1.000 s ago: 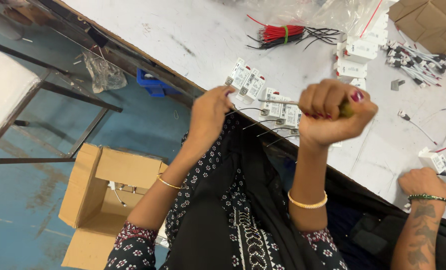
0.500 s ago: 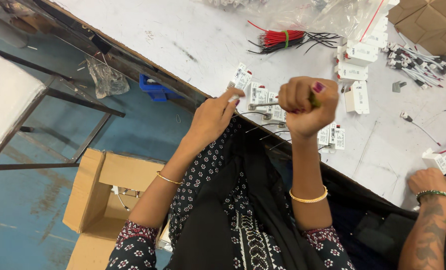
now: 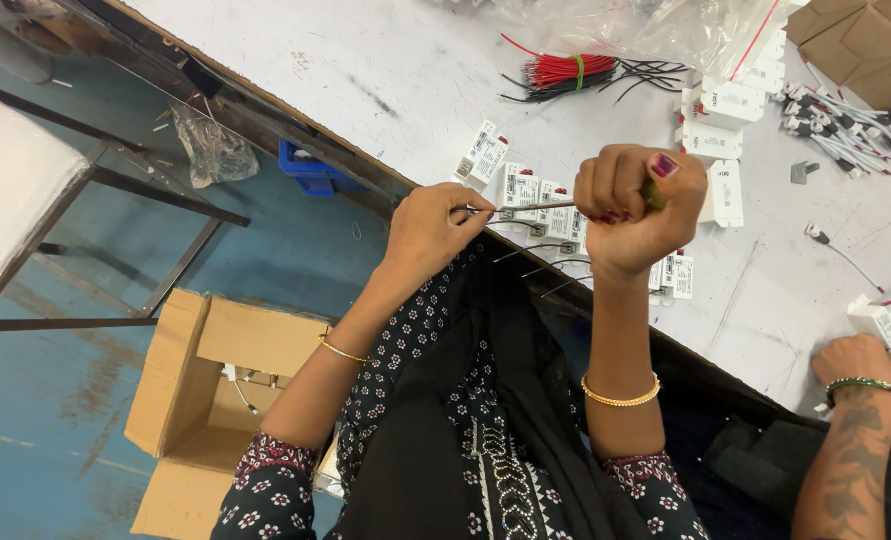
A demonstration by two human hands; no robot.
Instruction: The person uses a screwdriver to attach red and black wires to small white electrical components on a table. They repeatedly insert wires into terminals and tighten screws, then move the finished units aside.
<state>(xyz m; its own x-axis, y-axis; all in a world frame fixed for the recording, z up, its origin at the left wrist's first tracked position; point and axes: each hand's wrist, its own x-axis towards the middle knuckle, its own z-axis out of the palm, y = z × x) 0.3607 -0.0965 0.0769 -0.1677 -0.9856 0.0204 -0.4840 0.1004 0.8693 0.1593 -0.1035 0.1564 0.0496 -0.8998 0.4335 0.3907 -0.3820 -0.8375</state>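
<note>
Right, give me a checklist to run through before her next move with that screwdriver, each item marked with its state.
1. Right hand fisted on the screwdriver handle: ok.
2. Left hand pinching the shaft near its tip: ok.
3. Tip seated in a screw: cannot tell, fingers hide it.
4. White modules within reach on the table: ok.
5. Co-worker's hand away from the tool: ok.

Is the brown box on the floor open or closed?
Open. The cardboard box has its flaps spread outward, and white parts with thin wires show inside it.
</note>
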